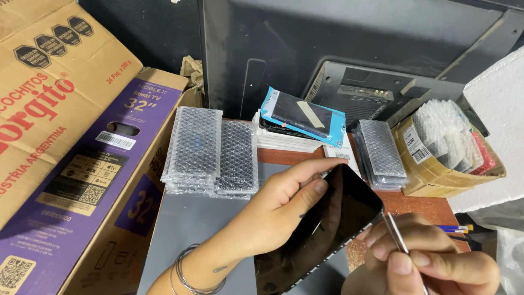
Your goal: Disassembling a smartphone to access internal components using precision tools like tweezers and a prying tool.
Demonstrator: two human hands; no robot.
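We're mid-pry on the phone screen (322, 232): left hand (278, 210) grips the dark glass panel from the side, tilted above the grey work mat (191, 229), fingers along its top edge. Right hand (431, 262) is closed around thin metal tweezers (394, 232), tip touching the panel's right edge. Judgement: next move needs a steady, shallow tip along that edge, light force, glass may crack.

Containers: cardboard box (431, 169) at right holds bubble-wrapped parts. Stacks of bubble-wrap sleeves (210, 150) sit loose behind the mat. Blue pouch (303, 116) holds a dark screen. Large purple TV carton (98, 180) at left, contents hidden.
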